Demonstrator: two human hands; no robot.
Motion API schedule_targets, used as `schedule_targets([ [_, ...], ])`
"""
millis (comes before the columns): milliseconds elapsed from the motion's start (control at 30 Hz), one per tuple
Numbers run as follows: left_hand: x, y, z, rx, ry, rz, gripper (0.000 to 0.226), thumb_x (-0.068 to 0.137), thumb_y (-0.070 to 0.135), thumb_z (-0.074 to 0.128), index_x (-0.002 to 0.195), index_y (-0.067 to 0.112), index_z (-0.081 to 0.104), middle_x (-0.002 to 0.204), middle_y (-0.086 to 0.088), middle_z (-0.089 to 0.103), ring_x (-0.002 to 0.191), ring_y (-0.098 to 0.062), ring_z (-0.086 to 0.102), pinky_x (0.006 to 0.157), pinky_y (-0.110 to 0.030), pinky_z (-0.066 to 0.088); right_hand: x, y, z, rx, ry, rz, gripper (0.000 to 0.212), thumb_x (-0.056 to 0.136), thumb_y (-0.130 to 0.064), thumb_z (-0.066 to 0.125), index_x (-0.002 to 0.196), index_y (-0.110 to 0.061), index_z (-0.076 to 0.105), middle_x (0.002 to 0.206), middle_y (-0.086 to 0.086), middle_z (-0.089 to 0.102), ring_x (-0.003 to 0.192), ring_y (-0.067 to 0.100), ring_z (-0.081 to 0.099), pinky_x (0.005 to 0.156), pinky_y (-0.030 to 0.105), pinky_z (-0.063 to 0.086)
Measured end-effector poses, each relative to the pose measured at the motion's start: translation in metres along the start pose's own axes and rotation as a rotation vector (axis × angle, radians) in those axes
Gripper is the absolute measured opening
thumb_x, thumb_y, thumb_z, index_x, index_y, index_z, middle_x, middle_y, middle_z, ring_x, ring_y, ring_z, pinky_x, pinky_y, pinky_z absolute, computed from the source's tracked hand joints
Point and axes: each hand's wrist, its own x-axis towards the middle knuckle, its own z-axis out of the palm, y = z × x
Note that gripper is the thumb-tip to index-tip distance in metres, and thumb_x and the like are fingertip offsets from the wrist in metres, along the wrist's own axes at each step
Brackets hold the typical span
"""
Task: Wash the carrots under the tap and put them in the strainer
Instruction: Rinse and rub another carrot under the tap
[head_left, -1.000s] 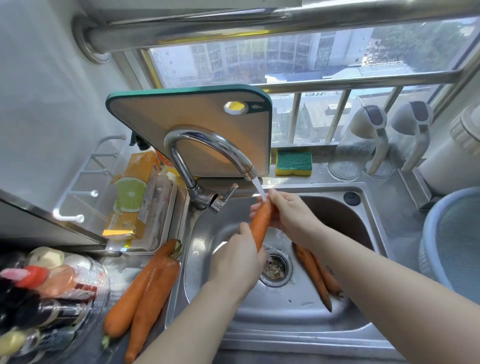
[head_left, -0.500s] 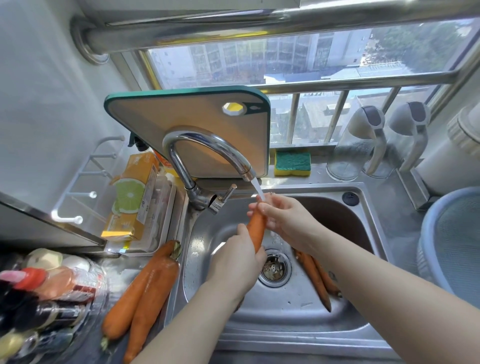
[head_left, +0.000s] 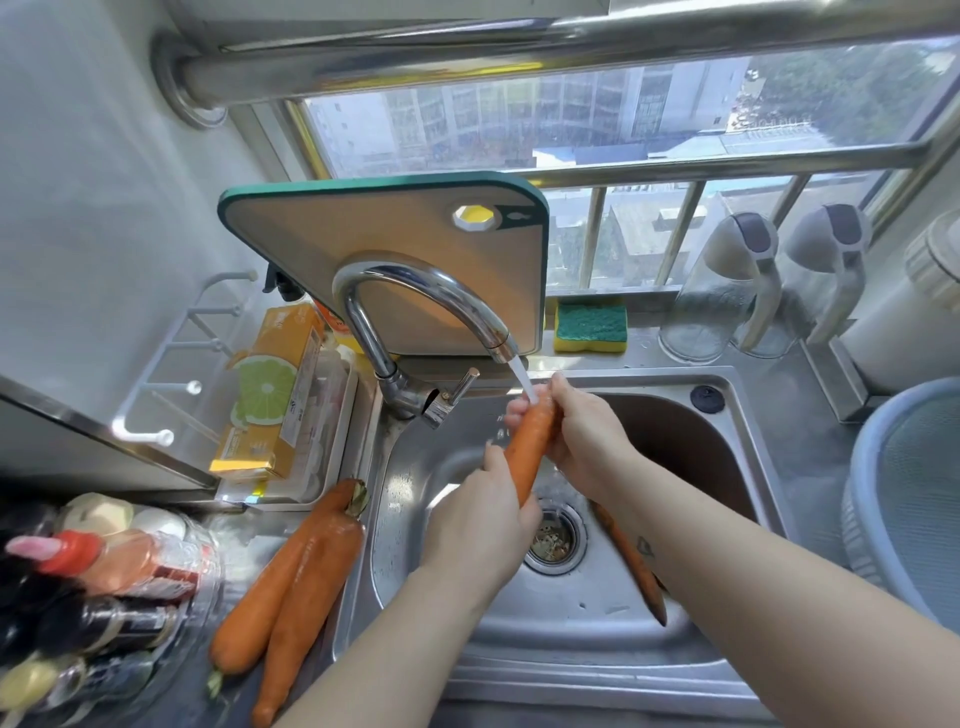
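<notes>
- We hold one carrot (head_left: 530, 452) over the sink (head_left: 431, 467), tilted, with its thick end up and touching the water stream (head_left: 522, 382) from the tap (head_left: 447, 286).
- Our left hand (head_left: 478, 530) grips the thin lower end, fingers curled round it.
- Our right hand (head_left: 587, 436) wraps the thick upper end, with the fingertips showing on the far side of the carrot, just beside the water.
- Below the held carrot we see the drain (head_left: 553, 540) in the sink floor.
- Another carrot (head_left: 631, 566) lies on the sink floor right of the drain, partly hidden under our right forearm.
- Two more carrots (head_left: 291, 582) lie side by side, touching, on the steel surface (head_left: 815, 431) left of the sink.
- The strainer (head_left: 862, 493), pale blue with a mesh inside, stands on the surface right of the sink; we see no carrot in the part that shows.
- A cutting board (head_left: 415, 228) leans upright behind the tap, with a green and yellow sponge (head_left: 591, 327) beside it on the ledge.
- Bottles (head_left: 78, 566) crowd the near left corner.
</notes>
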Motion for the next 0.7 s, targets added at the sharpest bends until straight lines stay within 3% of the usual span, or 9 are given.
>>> schedule_targets([
  [133,0.0,-0.007,0.002,-0.044,-0.022,-0.031,0.029,0.094,0.038,0.046,0.111,0.016,0.038,0.089,0.0,0.059,0.081,-0.027,0.064,0.067,-0.034,0.049,-0.005,0.007,-0.006,-0.031,-0.147,0.005,0.018,0.102,-0.012,0.041,0.108,-0.002,0.055,0.089,0.009,0.065,0.086,0.02,0.063,0.083,0.032,0.053],
  [233,-0.003,-0.006,0.007,0.031,0.0,-0.013,0.032,0.095,0.039,0.046,0.114,0.015,0.036,0.096,-0.004,0.063,0.084,-0.027,0.066,0.067,-0.034,0.048,-0.002,0.011,-0.003,-0.191,-0.081,-0.057,0.008,0.099,-0.007,0.046,0.099,-0.002,0.052,0.082,0.007,0.061,0.075,0.018,0.063,0.075,0.032,0.054],
  [333,-0.005,-0.005,0.01,0.067,0.032,-0.018,0.035,0.095,0.039,0.046,0.118,0.014,0.036,0.103,-0.005,0.064,0.091,-0.027,0.064,0.065,-0.031,0.042,0.001,0.013,0.006,-0.301,0.014,-0.064,0.01,0.099,-0.01,0.046,0.091,-0.004,0.049,0.074,0.008,0.056,0.064,0.018,0.059,0.067,0.034,0.053],
  [467,-0.004,-0.003,0.006,-0.024,-0.02,-0.014,0.034,0.094,0.039,0.047,0.115,0.014,0.038,0.095,-0.003,0.061,0.087,-0.027,0.063,0.068,-0.034,0.047,0.006,0.012,0.016,-0.251,0.156,-0.04,0.035,0.102,-0.023,0.038,0.071,-0.009,0.046,0.061,0.008,0.049,0.051,0.02,0.05,0.055,0.031,0.045],
  [567,0.0,-0.009,-0.001,-0.297,-0.201,-0.007,0.029,0.088,0.045,0.05,0.1,0.019,0.047,0.083,0.003,0.062,0.075,-0.02,0.062,0.068,-0.036,0.05,0.007,0.008,0.012,-0.108,0.143,0.056,0.041,0.103,-0.03,0.038,0.068,-0.01,0.045,0.057,0.007,0.047,0.049,0.019,0.046,0.054,0.029,0.045],
  [633,0.002,-0.014,-0.006,-0.665,-0.346,-0.011,0.024,0.089,0.041,0.052,0.092,0.017,0.052,0.078,-0.001,0.064,0.067,-0.019,0.062,0.072,-0.038,0.054,0.006,0.004,0.008,0.013,0.057,0.127,0.041,0.102,-0.032,0.039,0.066,-0.012,0.044,0.056,0.004,0.047,0.048,0.017,0.047,0.057,0.03,0.047],
  [700,0.0,-0.017,-0.009,-1.076,-0.505,-0.09,0.019,0.096,0.031,0.05,0.095,0.012,0.053,0.075,-0.005,0.061,0.059,-0.019,0.058,0.062,-0.031,0.052,0.005,0.002,0.006,0.175,-0.017,0.179,0.038,0.103,-0.028,0.037,0.068,-0.013,0.043,0.055,0.002,0.046,0.045,0.014,0.048,0.058,0.029,0.05],
])
